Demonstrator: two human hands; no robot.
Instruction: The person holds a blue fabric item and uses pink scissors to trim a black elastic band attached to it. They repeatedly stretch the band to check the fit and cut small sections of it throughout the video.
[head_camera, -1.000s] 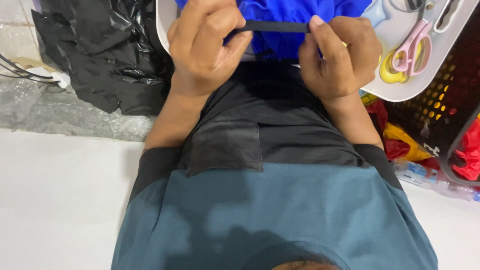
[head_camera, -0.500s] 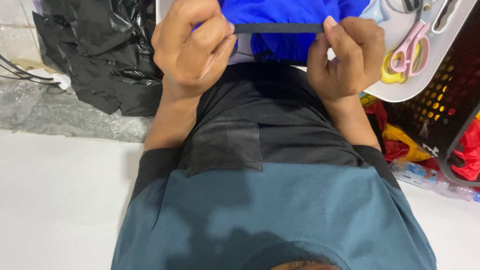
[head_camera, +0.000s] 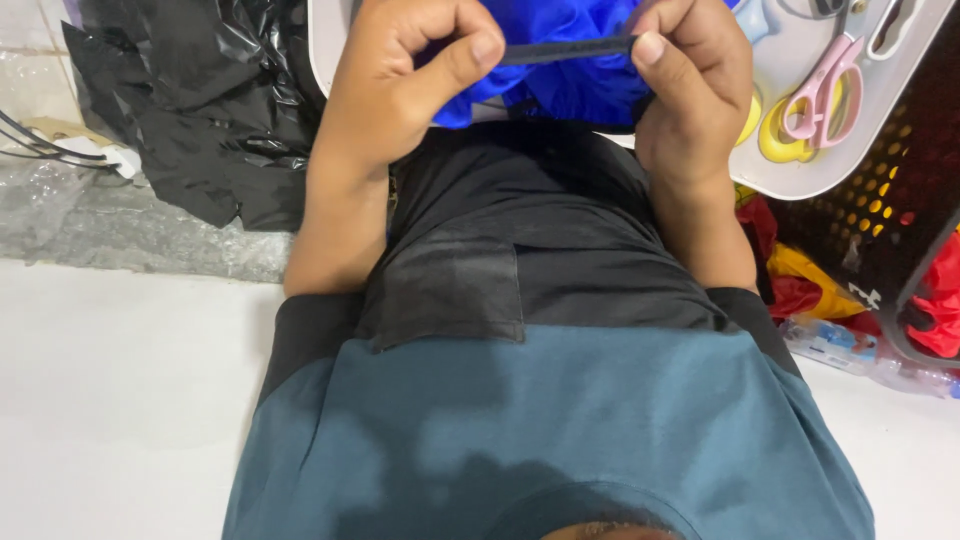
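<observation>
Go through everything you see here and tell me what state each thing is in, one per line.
Left hand: closed, pinching one end of the strip.
Right hand: closed, pinching the other end.
Dark strip: stretched straight between both hands.
Blue cloth: bunched up under the strip.
Pink scissors: lying shut on the tray.
White tray: flat, holding tools.
Black plastic sheet: crumpled.

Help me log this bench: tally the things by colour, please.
Dark strip held between left hand and right hand: 1
Blue fabric: 1
Pink scissors: 1
White tray: 1
Black plastic sheet: 1
Total: 5
</observation>
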